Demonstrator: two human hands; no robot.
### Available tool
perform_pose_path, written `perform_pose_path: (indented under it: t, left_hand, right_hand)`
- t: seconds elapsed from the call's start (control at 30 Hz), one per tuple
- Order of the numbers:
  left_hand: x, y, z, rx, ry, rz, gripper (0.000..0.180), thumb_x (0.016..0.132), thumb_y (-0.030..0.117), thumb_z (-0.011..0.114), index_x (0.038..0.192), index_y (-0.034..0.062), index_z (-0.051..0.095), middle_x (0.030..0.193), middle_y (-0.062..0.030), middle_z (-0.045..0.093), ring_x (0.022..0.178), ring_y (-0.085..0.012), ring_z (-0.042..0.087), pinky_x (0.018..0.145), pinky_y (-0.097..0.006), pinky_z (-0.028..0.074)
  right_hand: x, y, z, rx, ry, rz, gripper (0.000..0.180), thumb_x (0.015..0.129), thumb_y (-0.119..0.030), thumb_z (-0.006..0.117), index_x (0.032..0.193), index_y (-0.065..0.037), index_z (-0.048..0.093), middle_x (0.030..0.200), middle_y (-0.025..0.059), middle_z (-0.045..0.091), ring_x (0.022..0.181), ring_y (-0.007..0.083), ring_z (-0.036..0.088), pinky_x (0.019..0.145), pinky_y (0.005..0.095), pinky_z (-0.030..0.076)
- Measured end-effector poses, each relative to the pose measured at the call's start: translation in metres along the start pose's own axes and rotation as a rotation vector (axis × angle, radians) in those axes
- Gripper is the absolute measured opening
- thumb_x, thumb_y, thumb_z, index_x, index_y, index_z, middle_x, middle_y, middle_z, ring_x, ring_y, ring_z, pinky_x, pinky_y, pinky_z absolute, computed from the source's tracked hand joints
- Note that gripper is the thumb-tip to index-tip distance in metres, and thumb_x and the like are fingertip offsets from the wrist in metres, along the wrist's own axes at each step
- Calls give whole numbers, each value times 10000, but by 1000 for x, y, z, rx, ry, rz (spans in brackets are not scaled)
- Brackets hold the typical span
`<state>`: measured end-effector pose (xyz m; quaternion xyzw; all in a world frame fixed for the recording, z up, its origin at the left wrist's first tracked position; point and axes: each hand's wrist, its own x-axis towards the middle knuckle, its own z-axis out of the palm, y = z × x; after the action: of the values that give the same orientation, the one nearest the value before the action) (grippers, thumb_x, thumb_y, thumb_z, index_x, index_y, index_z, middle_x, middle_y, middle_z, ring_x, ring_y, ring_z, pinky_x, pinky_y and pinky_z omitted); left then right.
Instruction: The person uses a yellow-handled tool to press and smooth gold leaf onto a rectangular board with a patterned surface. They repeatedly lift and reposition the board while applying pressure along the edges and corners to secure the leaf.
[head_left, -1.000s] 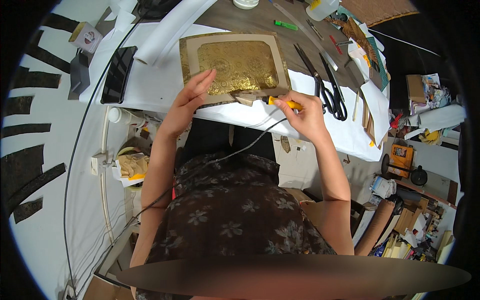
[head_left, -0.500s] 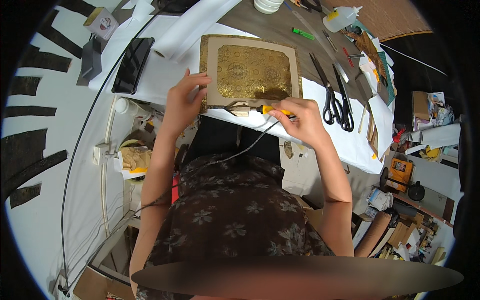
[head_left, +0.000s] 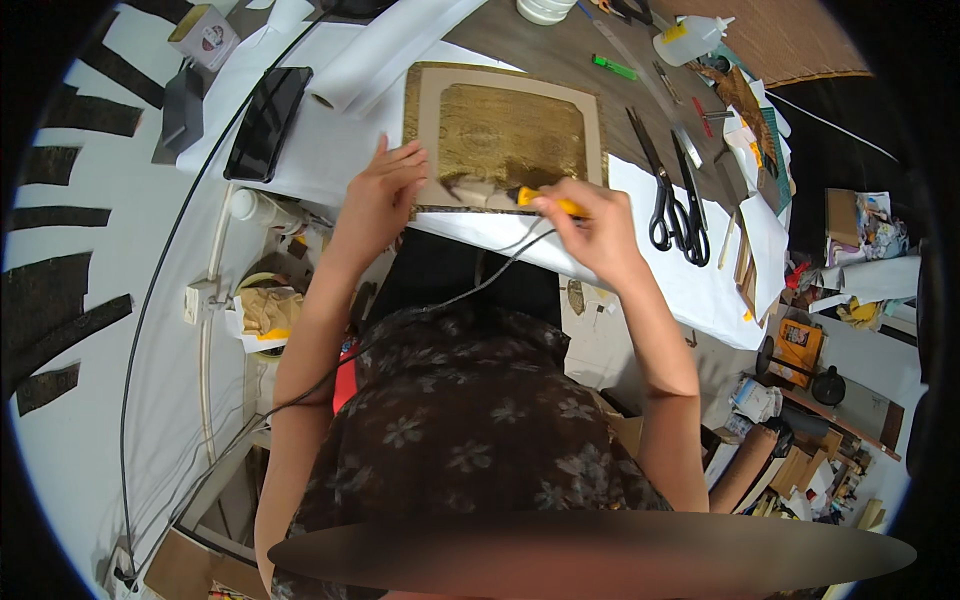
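Observation:
A flat panel (head_left: pixel 430 110) lies at the table's front edge, with a beige border around gold-brown patterned fabric (head_left: pixel 513 125) and a dark gold outer rim. My right hand (head_left: pixel 597 222) grips the yellow handle of a corded tool, which looks like a small tacking iron (head_left: pixel 532 197). Its pale, blurred head points left over the panel's lower border; I cannot tell if it touches. Across from it, my left hand (head_left: pixel 385 195) lies at the panel's left edge, fingers stretched out over the border. A grey cord trails from the right hand toward my body.
Right of the panel lie large black scissors (head_left: pixel 667 205) and a metal ruler (head_left: pixel 683 140). Farther back are a green cutter (head_left: pixel 614 67) and a squeeze bottle (head_left: pixel 690 40). To the left are a dark tablet (head_left: pixel 268 125) and a white paper roll (head_left: pixel 385 55).
The iron has moved from the panel's lower edge up onto its lower border, and my right hand has shifted slightly left. My left hand stays at the left edge, its fingers flatter.

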<state>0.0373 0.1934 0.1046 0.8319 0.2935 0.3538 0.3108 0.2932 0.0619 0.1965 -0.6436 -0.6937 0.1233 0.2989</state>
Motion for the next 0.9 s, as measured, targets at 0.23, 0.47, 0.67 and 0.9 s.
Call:
perform_pose_path:
  t: [0.23, 0.47, 0.67, 0.9]
  left_hand:
    - [17, 12, -18, 300, 61, 111, 277, 731, -104, 681, 963, 43, 714, 1259, -122, 594, 1234, -389, 518, 973, -503, 476]
    - [27, 54, 28, -17, -103, 145, 415, 883, -102, 565, 1258, 55, 653, 1407, -163, 585, 1393, -376, 470, 1191, -489, 346]
    - [15, 48, 52, -23, -314, 152, 423, 899, -86, 507, 1300, -18, 622, 1445, -191, 562, 1427, -351, 444, 1234, -512, 289]
    - [10, 50, 42, -29, -387, 119, 457, 849, -123, 522, 1273, 6, 635, 1417, -159, 595, 1418, -327, 462, 1233, -505, 302]
  right_hand:
    - [-63, 21, -55, 3, 202, 244, 167, 910, -151, 775, 877, 9, 742, 770, 88, 745, 625, 139, 675, 585, 263, 518]
    - [-81, 24, -66, -144, 74, 234, 147, 869, -149, 798, 884, -7, 763, 791, 115, 742, 587, 223, 680, 540, 298, 526]
    - [-75, 38, -64, -99, 67, 94, 142, 872, -153, 790, 871, -14, 759, 771, 102, 727, 570, 237, 660, 509, 304, 513]
    - [-64, 34, -49, -125, 7, 22, 123, 882, -187, 783, 839, -76, 751, 726, 66, 698, 556, 240, 644, 491, 346, 488]
